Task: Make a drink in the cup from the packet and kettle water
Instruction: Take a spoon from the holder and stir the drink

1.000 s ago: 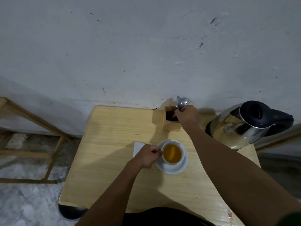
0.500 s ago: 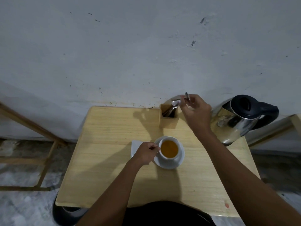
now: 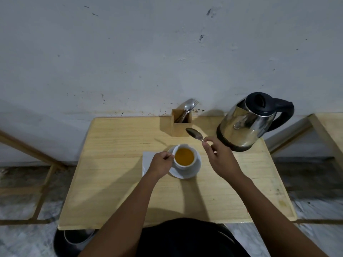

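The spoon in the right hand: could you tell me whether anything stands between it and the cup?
Nothing visible does. The spoon is held above the table, behind and to the right of the cup; the left hand holds the cup's left side, clear of that path.

One view only — a wide-angle camera worn on the person's head, looking forward and steeply down. The desk fills the lower middle of the frame, its far edge against the wall, which takes the whole upper half. Both forearms enter from the bottom edge, close to the lens. The floor shows at the lower left and lower right corners — straight lines bow near the edges.
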A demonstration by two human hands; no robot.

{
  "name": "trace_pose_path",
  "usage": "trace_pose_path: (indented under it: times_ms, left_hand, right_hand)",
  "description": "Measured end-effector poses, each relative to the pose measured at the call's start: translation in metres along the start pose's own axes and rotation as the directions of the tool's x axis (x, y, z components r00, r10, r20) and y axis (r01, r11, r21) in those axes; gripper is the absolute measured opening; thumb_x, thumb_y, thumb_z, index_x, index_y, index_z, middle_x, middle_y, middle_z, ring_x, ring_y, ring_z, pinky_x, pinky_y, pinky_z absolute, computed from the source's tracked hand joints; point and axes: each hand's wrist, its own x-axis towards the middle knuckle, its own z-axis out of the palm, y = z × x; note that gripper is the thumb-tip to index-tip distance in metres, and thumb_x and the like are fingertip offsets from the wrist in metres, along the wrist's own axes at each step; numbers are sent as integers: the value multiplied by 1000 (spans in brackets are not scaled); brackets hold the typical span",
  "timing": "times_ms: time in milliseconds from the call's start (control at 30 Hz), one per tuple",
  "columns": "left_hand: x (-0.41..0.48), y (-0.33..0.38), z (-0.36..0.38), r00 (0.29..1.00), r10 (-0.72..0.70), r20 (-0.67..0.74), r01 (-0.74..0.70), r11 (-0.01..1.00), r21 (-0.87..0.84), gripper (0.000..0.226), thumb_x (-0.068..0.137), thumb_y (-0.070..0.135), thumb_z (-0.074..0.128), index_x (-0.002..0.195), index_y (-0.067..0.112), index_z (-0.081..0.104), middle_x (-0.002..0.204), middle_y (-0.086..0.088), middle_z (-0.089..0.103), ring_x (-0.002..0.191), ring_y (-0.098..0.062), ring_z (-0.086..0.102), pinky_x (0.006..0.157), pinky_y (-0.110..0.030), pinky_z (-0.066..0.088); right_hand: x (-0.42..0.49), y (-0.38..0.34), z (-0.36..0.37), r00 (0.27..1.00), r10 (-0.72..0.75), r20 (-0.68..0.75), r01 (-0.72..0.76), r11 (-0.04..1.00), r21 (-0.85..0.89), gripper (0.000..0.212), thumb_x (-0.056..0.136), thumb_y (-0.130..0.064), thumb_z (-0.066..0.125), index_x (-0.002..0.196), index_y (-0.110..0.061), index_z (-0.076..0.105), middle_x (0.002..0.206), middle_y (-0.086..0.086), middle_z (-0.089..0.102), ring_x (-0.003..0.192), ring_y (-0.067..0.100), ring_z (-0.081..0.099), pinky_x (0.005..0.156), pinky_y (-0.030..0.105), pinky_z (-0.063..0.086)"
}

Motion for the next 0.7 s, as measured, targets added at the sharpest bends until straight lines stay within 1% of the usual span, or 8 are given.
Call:
trace_pose_path:
  times_ms: [100,233,267,333,367,467,567,700]
  left_hand:
    - [1,1,1,1000,-1,-11,1,1000,8,23,95,25,53,102,7,67,73,1,57,62,-11,50,55,-26,41]
    - [1,1,2,1000,-3,-13,4,1000,9,22,95,24,53,103,9,67,81,-2,61,63,-11,51,56,-25,42]
    - [1,0,2,1000,-5,-12,5,1000,13,22,95,24,53,102,9,67,83,-4,61,63,-11,51,56,-25,42]
    - [2,-1,2,1000,-8,-3,8,1000,20,22,95,25,53,100,9,67,82,-5,61,62,-11,50,55,-26,42]
    - [3,-1,2,1000,-8,1,8,1000,22,21,95,25,53,98,10,67,81,-5,61,61,-11,49,55,-26,41]
    - [6,-1,1,1000,-15,2,15,999,28,22,94,25,54,99,9,69,81,-5,62,58,-13,50,52,-25,40]
    - [8,0,-1,999,-49,19,48,998,35,22,93,28,55,97,12,69,78,-6,62,53,-18,51,51,-25,42]
    - [9,2,-2,996,-81,37,80,996,39,18,92,31,55,94,18,68,77,-5,62,56,-23,52,55,-30,45]
  right_hand:
    - [-6,7,4,989,113,96,-108,992,-58,21,101,-36,45,114,-25,56,59,2,54,50,13,45,53,33,37]
    - [-13,12,6,951,212,225,-202,977,-67,25,97,-20,49,121,-20,56,75,9,63,58,16,51,58,32,42]
    - [-14,13,7,947,213,239,-198,976,-87,26,98,-20,48,123,-21,56,75,9,63,58,16,51,58,32,42]
    - [-16,15,8,951,205,232,-173,973,-152,27,100,-26,44,126,-27,54,67,1,59,58,16,50,56,32,39]
    - [-16,16,9,953,205,222,-160,966,-202,28,101,-29,43,127,-30,53,68,-2,57,62,18,51,57,31,39]
    - [-15,16,7,949,213,231,-124,929,-347,31,100,-31,39,129,-31,50,88,-1,65,78,24,57,62,32,40]
    - [-13,12,4,941,209,268,-74,895,-439,29,98,-30,41,124,-23,50,103,3,68,83,25,59,63,32,38]
    - [-10,2,2,958,106,267,72,811,-581,29,101,-31,40,126,-31,55,111,1,68,91,24,63,64,29,37]
